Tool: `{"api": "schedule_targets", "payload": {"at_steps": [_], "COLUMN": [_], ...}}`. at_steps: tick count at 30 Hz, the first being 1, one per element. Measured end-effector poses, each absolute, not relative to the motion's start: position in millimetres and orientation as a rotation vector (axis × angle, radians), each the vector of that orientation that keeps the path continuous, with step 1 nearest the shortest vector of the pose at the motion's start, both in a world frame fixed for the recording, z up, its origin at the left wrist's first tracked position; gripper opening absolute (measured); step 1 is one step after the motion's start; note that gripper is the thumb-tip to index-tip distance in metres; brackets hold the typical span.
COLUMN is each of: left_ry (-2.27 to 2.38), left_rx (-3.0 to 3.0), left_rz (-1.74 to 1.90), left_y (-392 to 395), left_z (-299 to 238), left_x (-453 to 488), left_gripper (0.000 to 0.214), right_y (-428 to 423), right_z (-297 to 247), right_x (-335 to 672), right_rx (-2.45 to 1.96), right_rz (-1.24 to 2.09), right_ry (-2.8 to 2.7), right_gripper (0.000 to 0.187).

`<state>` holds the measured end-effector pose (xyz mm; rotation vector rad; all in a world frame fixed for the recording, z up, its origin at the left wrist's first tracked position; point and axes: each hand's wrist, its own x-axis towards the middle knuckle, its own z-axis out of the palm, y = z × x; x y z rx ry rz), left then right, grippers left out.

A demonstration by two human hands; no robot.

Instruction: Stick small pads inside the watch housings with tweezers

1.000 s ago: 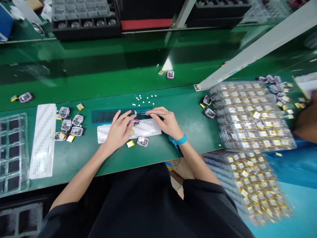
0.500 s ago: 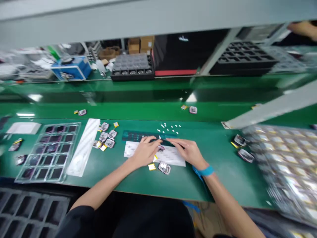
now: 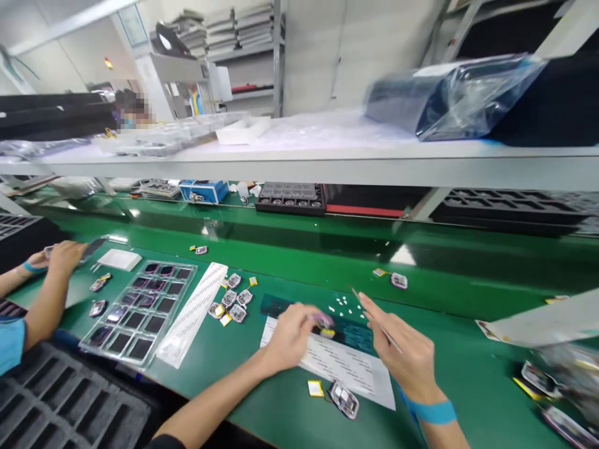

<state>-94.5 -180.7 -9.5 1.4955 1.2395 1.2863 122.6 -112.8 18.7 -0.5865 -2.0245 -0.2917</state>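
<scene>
My left hand (image 3: 292,337) is closed on a small watch-like device (image 3: 321,319) with a purple rim, blurred by motion. My right hand (image 3: 407,352) grips thin metal tweezers (image 3: 390,337), their tip pointing up and left near several small white pieces (image 3: 345,305). Beneath my hands lie a dark teal strip (image 3: 358,337) and a white printed sheet (image 3: 349,371). On the near side of the sheet rests an opened device (image 3: 344,399), beside a yellow-edged battery (image 3: 315,388).
Left of my hands are several opened devices (image 3: 229,298), a white label strip (image 3: 191,315) and a clear tray (image 3: 189,293) of dark-screened parts. Another person's hands (image 3: 63,259) work at far left. A shelf edge (image 3: 299,171) crosses above; a pale post (image 3: 524,333) stands right.
The view has tilted up, showing the shelf and another person. My hands, close together over the sheet before, are now apart. The device in my left hand and the tweezers are now visible.
</scene>
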Motion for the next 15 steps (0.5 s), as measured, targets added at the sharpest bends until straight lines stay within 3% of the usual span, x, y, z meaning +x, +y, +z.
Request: {"api": "schedule_targets", "payload": {"at_steps": [3, 8, 15], "left_ry": [1.222, 1.119, 1.169], "left_rx": [0.874, 0.722, 0.628], "left_rz": [1.371, 1.178, 1.176], "left_y": [-167.5, -157.4, -165.4], "left_z": [0.0, 1.5, -8.1], "left_x": [-111.6, -120.8, -113.3], "left_gripper": [0.032, 0.034, 0.029], "right_y": [-115.3, -123.5, -144.6], "right_z": [7.2, -3.7, -7.8], "right_x": [114.9, 111.7, 112.0], "right_rx": [-0.559, -0.530, -0.437], "right_rz": [-0.224, -0.145, 0.001], "right_ry": [-2.020, -2.039, -2.166], "right_gripper": [0.072, 0.072, 0.058]}}
